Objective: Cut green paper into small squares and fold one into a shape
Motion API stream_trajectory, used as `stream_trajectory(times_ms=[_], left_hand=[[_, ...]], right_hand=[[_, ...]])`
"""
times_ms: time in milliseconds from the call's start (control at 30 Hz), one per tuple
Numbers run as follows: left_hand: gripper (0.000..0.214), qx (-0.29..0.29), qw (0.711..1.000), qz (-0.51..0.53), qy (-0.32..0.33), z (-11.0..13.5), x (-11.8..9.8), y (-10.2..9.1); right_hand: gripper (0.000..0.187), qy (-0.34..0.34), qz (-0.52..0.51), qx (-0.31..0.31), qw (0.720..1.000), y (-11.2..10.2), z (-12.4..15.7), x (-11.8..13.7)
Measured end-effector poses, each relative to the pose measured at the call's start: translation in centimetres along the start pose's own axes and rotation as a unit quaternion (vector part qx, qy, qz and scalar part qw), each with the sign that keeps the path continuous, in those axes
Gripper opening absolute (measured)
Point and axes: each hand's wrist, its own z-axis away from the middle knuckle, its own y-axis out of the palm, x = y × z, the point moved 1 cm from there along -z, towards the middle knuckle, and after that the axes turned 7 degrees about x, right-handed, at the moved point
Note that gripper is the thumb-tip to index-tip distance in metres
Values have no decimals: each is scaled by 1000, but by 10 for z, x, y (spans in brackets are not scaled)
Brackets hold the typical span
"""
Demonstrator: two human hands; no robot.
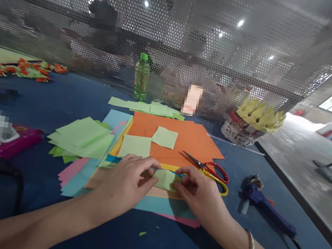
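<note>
Between my two hands is a small piece of light green paper [165, 179] with a crease down its middle. My left hand [131, 178] pinches its left end, and my right hand [198, 187] pinches the right end. Both hands are over a layered stack of coloured paper, its orange sheet [190, 133] on top. Two light green squares, a flat one [135, 147] and a smaller one [165, 137], lie on that stack. Just beyond my right hand rest scissors [218, 173] with red and yellow handles, blades apart.
Loose green sheets [84, 138] lie left of the stack; green strips [149, 107] lie behind it. A green bottle [142, 78] stands near the mesh panel. At right are a blue glue gun [269, 207] with a cord and a pot [238, 128] of yellow folded paper.
</note>
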Motion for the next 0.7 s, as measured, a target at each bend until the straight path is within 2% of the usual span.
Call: stream_trajectory(times_ms=[200, 300, 367, 433, 600, 700], left_hand=[[8, 4, 1000, 5, -2, -2, -4, -5], [2, 17, 999, -8, 32, -2, -7, -9], [6, 28, 998, -9, 59, 0, -8, -10], [10, 38, 996, -7, 76, 2, -8, -10], [6, 20, 996, 61, 56, 5, -7, -12], [6, 22, 990, 137, 30, 5, -8, -14]], right_hand=[[23, -16, -7, 13, 1000, 1, 1, -3], [32, -25, -17, 25, 999, 2, 2, -5], [35, -34, -17, 28, 999, 1, 3, -5], [32, -52, -4, 25, 998, 0, 3, -3], [1, -115, 41, 15, 992, -9, 5, 9], [11, -80, -11, -2, 997, -12, 6, 13]])
